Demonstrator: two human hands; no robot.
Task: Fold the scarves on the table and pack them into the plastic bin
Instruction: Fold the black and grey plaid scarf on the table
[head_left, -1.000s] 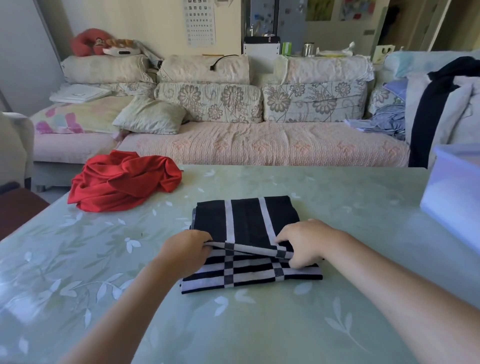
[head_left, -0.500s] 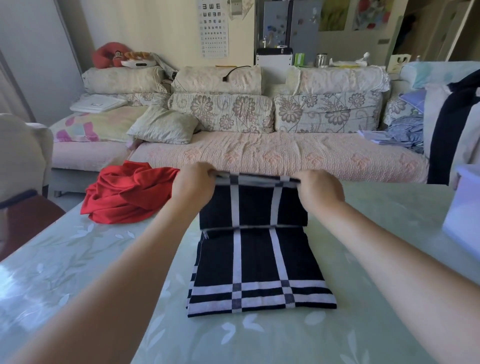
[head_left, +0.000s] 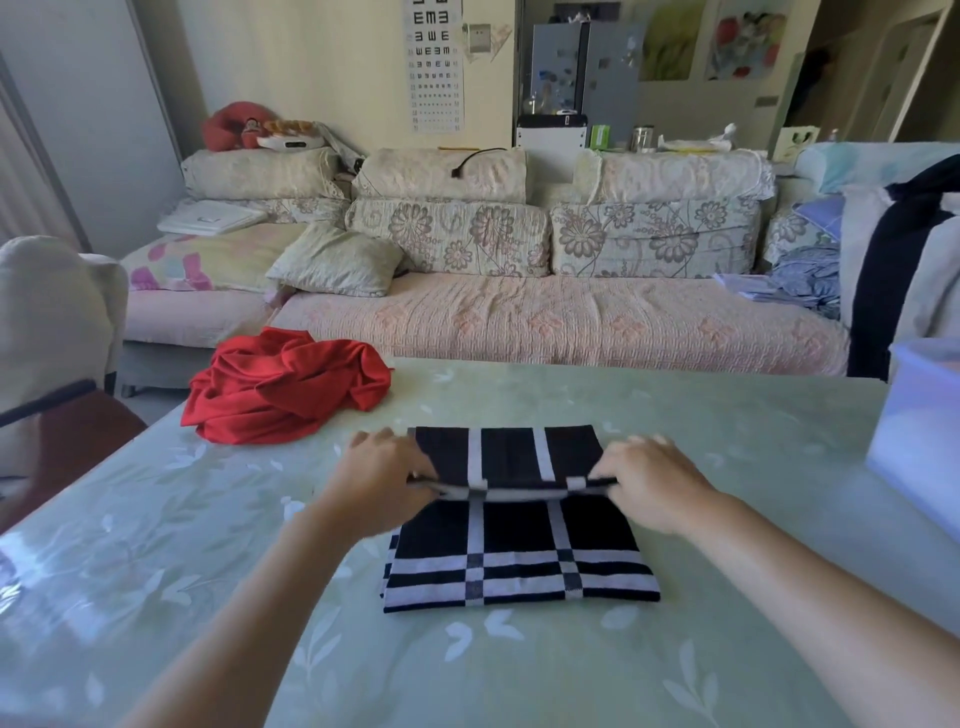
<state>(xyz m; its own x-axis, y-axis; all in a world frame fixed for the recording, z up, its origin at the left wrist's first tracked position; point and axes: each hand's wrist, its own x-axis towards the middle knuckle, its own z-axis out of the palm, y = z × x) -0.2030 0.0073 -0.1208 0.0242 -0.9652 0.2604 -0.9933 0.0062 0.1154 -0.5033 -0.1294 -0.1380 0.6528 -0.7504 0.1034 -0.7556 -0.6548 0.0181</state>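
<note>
Green covering with a pale leaf pattern spans our table (head_left: 727, 467), the largest surface in view. Beyond its far edge stands a long sofa (head_left: 519, 322) with a pink quilted seat and floral back cushions. At the right edge of the table sits the plastic bin (head_left: 924, 415), translucent and pale blue; the frame crops it and its interior is not visible to us. The black-and-white scarf (head_left: 519, 545) lies flat at the centre of the table, directly in front of us and well apart from the bin. Its near end shows a grid of white stripes. Its far portion is doubled over the lower layer, and the edge of that upper layer is raised just above the layer beneath. The red scarf (head_left: 280, 389) lies in a crumpled heap near the far left corner of the table, apart from the striped one. Our left hand (head_left: 379, 483) pinches the left end of the raised edge, fingers curled over the cloth. Our right hand (head_left: 654, 483) pinches the right end of the same edge in the same manner. Motion blur softens both sets of fingertips.
</note>
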